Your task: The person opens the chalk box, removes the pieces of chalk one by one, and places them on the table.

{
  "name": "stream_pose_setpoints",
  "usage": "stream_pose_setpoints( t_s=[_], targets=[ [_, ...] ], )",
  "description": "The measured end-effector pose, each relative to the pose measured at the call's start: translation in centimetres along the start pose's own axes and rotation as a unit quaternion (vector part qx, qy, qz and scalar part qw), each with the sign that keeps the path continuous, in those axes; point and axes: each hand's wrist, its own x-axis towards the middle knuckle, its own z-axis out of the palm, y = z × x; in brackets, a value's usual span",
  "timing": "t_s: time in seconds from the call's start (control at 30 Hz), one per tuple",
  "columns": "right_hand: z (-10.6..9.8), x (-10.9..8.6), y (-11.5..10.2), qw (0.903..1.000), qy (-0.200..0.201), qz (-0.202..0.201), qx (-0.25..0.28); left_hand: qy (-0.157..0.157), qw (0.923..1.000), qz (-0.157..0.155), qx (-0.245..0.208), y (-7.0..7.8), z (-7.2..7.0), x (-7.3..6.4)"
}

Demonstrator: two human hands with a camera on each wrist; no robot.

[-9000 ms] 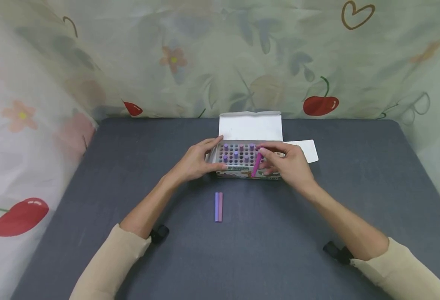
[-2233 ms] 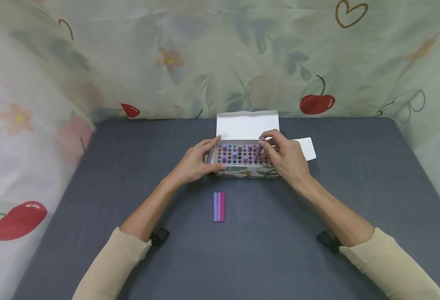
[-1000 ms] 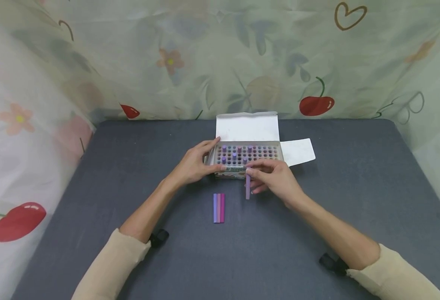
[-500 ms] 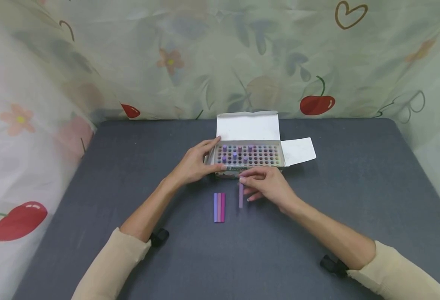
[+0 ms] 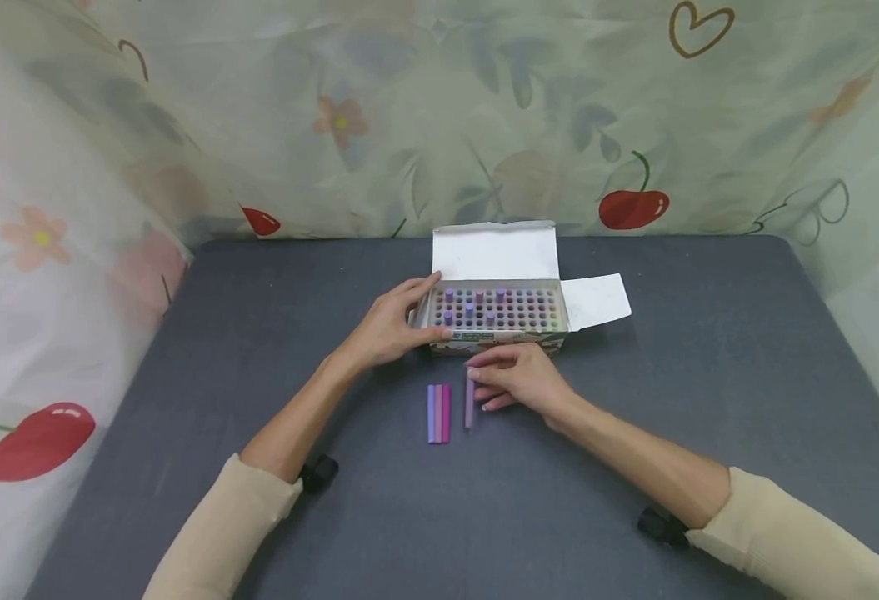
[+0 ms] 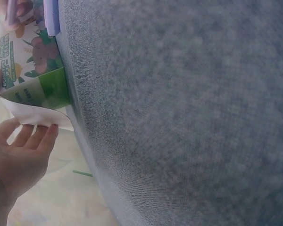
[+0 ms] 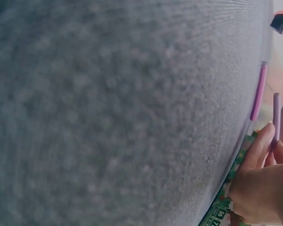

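The open chalk box stands at the back middle of the table in the head view. Several purple and pink chalk sticks poke up from its grid of holes. My left hand grips the box's left end, thumb at the front edge; in the left wrist view its fingers lie against a white end flap. My right hand pinches a light purple chalk stick by its far end, just in front of the box. Left of it, a blue-violet, a mauve and a magenta chalk stick lie side by side.
The box's white lid stands raised at the back, and a white side flap sticks out to the right. A dark grey cloth covers the table. Patterned curtains hang behind and at both sides.
Earlier my right hand laid the magenta stick beside the other two, then drew the light purple stick from the box. It has since moved forward and left with it. My left hand stays put.
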Motion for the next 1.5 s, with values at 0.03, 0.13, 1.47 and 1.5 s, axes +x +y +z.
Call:
stream_pose_setpoints(
  t_s=[0.03, 0.13, 1.47, 1.5],
  targets=[
    [0.0, 0.1, 0.1, 1.0, -0.002, 0.003, 0.001, 0.0, 1.0, 0.0, 0.001, 0.0, 0.0, 0.0],
    [0.1, 0.2, 0.3, 0.9999, -0.004, 0.01, 0.001, -0.003, 1.0, -0.001, -0.005, 0.0, 0.1, 0.0],
    [0.0, 0.4, 0.8, 0.9971, -0.067, -0.017, -0.032, 0.002, 0.9998, 0.004, -0.019, -0.1, 0.1, -0.1],
    [-0.1, 0.3, 0.6, 0.9964, -0.073, -0.025, -0.037, 0.002, 0.9998, 0.005, -0.018, -0.1, 0.1, -0.1]
  ],
)
